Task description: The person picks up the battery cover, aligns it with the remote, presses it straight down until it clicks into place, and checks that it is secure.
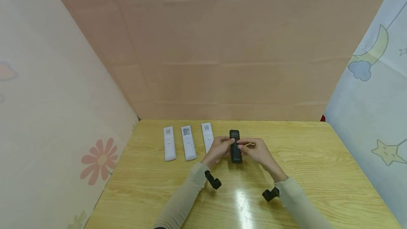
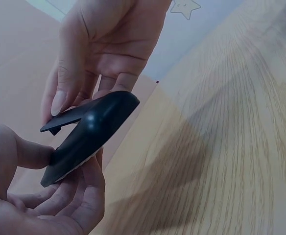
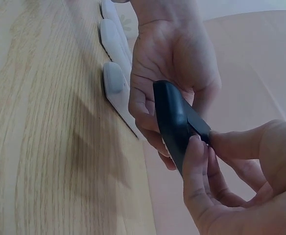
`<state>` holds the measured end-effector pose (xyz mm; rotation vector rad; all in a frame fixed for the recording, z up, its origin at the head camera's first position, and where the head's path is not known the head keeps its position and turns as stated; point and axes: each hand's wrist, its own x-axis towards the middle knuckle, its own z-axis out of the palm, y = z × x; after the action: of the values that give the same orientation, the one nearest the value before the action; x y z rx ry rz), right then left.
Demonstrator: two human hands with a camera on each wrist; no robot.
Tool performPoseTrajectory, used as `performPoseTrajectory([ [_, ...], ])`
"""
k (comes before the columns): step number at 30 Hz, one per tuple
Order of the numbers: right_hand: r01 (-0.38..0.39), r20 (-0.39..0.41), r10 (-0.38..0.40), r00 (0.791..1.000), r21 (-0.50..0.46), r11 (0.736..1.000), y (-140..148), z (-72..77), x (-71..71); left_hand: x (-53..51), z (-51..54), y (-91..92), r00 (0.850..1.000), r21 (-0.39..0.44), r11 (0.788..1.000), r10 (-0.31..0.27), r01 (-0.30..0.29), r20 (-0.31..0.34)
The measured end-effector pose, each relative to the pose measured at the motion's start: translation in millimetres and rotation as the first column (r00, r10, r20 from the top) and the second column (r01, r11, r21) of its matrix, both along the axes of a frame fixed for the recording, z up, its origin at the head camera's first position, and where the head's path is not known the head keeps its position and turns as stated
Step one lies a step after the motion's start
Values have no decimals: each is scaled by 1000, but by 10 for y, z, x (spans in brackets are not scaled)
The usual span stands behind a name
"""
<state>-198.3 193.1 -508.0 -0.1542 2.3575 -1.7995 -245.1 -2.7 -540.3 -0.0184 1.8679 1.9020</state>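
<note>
A black remote control [image 1: 236, 156] is held above the table, back side up. My left hand [image 1: 220, 148] grips it from the left, with the thumb on its back and the curled fingers underneath. From the right, my right hand [image 1: 259, 150] pinches the battery cover [image 2: 70, 117] between thumb and fingers. In the left wrist view that cover stands tilted up from the remote's body, with a gap at one end. The right wrist view also shows the raised cover [image 3: 198, 126] at the right fingertips. Whether batteries lie inside is hidden.
Three white remotes lie in a row left of the hands: one at the far left [image 1: 169, 144], a middle one [image 1: 189, 143], and one [image 1: 207, 135] partly behind the left hand. They rest on a wooden table [image 1: 133, 186] with a backdrop behind it.
</note>
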Motion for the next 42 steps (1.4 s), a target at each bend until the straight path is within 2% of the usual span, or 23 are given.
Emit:
performPoseTrajectory([
  [12, 31, 26, -32, 999, 68, 997, -51, -30, 6, -6, 24, 5, 1000, -1, 1000, 3, -3, -1],
  [19, 30, 7, -30, 1000, 92, 995, -55, -32, 6, -16, 44, -6, 1000, 23, 1000, -6, 5, 12],
  [26, 33, -18, -31, 999, 99, 995, -68, -46, -9, -23, 45, -15, 1000, 30, 1000, -8, 8, -3],
  [36, 121, -15, -120, 993, 83, 989, -136, -90, 23, -18, 41, -1, 1000, 25, 999, 22, -21, -15],
  [42, 150, 44, -153, 987, 55, 987, -176, -123, 49, -7, 49, -21, 999, 42, 998, 45, -44, -14],
])
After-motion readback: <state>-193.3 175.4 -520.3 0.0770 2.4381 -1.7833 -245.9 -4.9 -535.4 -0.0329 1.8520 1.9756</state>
